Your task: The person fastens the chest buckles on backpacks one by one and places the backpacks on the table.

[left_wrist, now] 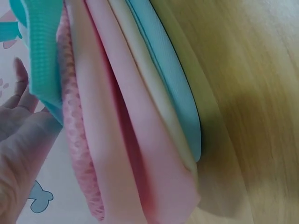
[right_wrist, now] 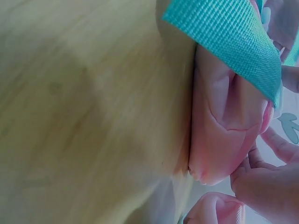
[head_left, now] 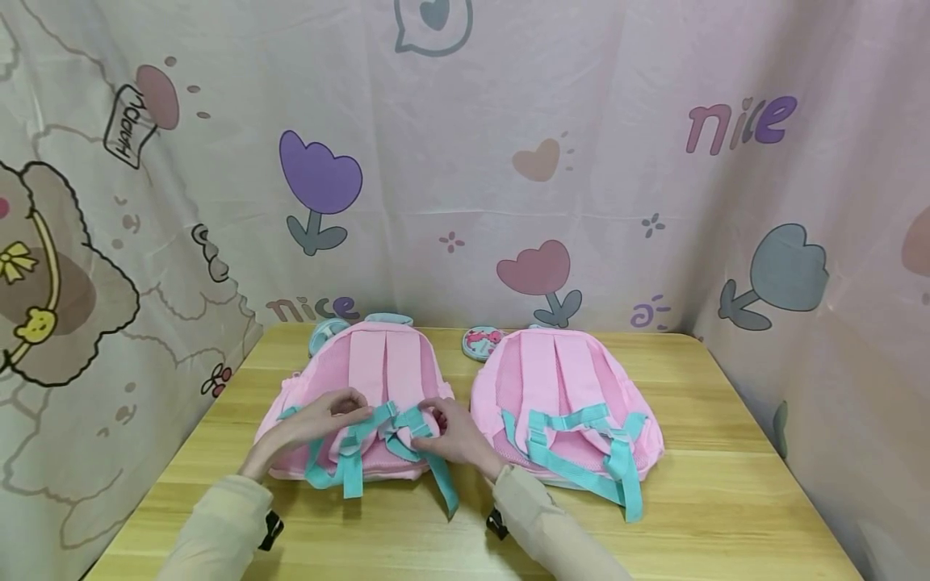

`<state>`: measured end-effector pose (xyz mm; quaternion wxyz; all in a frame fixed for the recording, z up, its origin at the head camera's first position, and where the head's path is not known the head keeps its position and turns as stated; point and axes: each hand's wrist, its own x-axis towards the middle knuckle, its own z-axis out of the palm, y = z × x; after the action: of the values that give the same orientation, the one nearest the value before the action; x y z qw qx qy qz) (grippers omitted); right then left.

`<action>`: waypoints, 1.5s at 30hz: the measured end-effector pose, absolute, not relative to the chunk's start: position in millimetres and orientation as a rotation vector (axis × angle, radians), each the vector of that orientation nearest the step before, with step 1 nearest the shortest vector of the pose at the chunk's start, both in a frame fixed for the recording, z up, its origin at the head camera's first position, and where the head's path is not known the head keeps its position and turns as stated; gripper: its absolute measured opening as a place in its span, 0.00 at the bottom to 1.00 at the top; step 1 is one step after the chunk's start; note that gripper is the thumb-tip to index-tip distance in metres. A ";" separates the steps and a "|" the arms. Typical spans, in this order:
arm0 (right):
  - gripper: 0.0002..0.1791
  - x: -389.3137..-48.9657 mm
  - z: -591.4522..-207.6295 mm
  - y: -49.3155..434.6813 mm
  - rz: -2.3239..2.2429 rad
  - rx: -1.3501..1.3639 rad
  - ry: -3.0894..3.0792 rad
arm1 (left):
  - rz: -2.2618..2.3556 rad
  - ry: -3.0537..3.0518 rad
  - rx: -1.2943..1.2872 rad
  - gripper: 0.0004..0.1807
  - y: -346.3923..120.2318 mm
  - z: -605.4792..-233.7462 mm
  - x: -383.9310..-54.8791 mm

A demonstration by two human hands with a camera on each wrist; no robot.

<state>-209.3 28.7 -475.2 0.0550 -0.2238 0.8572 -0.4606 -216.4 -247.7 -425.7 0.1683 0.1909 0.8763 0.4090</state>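
A pink backpack (head_left: pixel 327 363) with turquoise webbing lies back side up on the table's left half. My left hand (head_left: pixel 330 415) has thumb and forefinger together at the left part of its turquoise strap (head_left: pixel 375 421). My right hand (head_left: pixel 458 432) holds the strap's right part, thumb below and forefinger above. Between both hands sits a small turquoise buckle (head_left: pixel 393 409); whether it is fastened cannot be made out. In the left wrist view a turquoise strap (left_wrist: pixel 44 51) partly hides the fingers. A loose strap end (right_wrist: pixel 229 42) crosses the right wrist view, and fingers lie beside the pink fabric.
A second pink backpack (head_left: pixel 494 395) lies just to the right, its turquoise straps trailing toward the front. A round tag with a picture (head_left: pixel 482 343) sits between the bags at the back. The wooden table (head_left: pixel 726 452) reaches a printed curtain (head_left: pixel 450 161) behind.
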 end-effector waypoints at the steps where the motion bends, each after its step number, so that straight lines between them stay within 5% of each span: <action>1: 0.30 -209.1 -475.1 28.7 -1.394 -0.677 2.602 | 1.173 2.489 0.547 0.16 -248.1 -426.3 -215.9; 13: 0.32 -208.8 -475.3 26.7 -1.353 -0.645 2.622 | 1.266 2.470 0.416 0.24 -245.2 -424.7 -216.0; 27: 0.25 -211.1 -466.2 12.3 -1.320 -0.865 2.703 | 1.350 2.409 0.576 0.17 -252.8 -427.3 -215.3; 35: 0.19 -217.7 -462.5 -5.5 -0.904 -1.061 2.887 | 1.245 2.501 0.640 0.16 -259.7 -431.7 -216.0; 45: 0.16 -219.7 -462.2 -14.1 -0.753 -0.994 2.916 | 1.221 2.563 0.670 0.13 -264.6 -435.7 -214.5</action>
<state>-219.7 -14.1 -462.2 -0.0149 -0.3135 0.9193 -0.2375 -214.5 -264.6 -435.7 0.1120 0.2281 0.8731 0.4160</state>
